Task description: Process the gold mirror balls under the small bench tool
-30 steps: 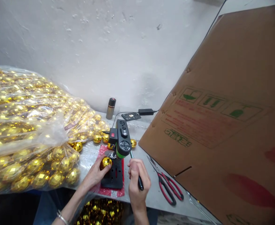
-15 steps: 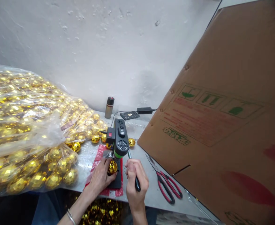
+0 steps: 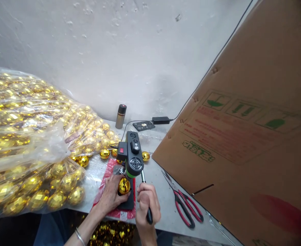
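A small black press machine [image 3: 134, 153] with a green ring stands on a red plastic sheet [image 3: 106, 177] at the table's front. My left hand [image 3: 112, 193] grips a shiny gold faceted ball [image 3: 124, 186] between thumb and fingers, just below the machine's head and over its dark base [image 3: 127, 204]. Wrapped round the black-handled lever [image 3: 149, 216] at the machine's right side is my right hand [image 3: 147, 201]. The lever's metal rod shows above the fist.
Clear bags of gold balls [image 3: 37, 136] fill the left. Behind the machine are a bottle [image 3: 121, 116], a phone [image 3: 143, 126] and a black adapter [image 3: 161, 120]. Red-handled scissors [image 3: 188, 208] lie beside a large cardboard box [image 3: 232, 136] at right. Loose gold balls [image 3: 104, 153] sit nearby.
The view has shifted slightly. My right hand and the lever's handle have moved a little lower relative to the machine, and more of the metal rod shows. My left hand still holds the ball.
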`<state>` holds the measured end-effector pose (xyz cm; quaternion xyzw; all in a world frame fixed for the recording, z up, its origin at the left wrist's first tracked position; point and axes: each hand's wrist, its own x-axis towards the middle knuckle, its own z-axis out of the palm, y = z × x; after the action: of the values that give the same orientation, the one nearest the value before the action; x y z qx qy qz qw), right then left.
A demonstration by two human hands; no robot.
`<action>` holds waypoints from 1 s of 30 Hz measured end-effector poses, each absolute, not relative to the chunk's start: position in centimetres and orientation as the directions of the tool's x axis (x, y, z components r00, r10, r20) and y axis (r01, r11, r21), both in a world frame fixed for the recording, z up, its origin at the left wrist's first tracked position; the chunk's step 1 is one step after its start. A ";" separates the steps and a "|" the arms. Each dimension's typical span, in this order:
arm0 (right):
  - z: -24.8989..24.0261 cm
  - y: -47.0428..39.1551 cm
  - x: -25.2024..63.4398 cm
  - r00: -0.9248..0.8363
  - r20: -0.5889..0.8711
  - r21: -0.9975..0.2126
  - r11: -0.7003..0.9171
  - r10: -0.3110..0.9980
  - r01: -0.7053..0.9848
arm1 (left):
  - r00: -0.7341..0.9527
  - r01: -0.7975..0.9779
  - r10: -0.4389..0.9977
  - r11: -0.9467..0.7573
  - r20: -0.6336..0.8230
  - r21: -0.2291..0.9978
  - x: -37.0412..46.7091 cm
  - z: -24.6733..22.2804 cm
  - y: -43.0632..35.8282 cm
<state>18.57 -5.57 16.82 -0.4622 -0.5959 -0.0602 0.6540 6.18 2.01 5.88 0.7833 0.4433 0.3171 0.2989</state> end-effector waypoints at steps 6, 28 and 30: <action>14.8 -5.3 18.4 0.349 0.818 -0.568 0.543 0.457 0.619 | 0.398 0.511 0.891 -0.412 0.217 0.755 6.3 6.1 1.8; 13.2 -5.1 18.3 0.381 0.823 -0.564 0.528 0.421 0.634 | 0.388 0.515 0.901 -0.387 0.194 0.765 6.4 5.6 1.7; 13.2 -5.1 18.3 0.387 0.827 -0.560 0.533 0.408 0.634 | 0.388 0.513 0.901 -0.384 0.192 0.767 6.4 5.7 1.7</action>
<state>18.28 -5.13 13.25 -0.4761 -0.5475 -0.0828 0.6832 6.37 1.69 5.67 0.7721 0.4581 0.3098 0.3131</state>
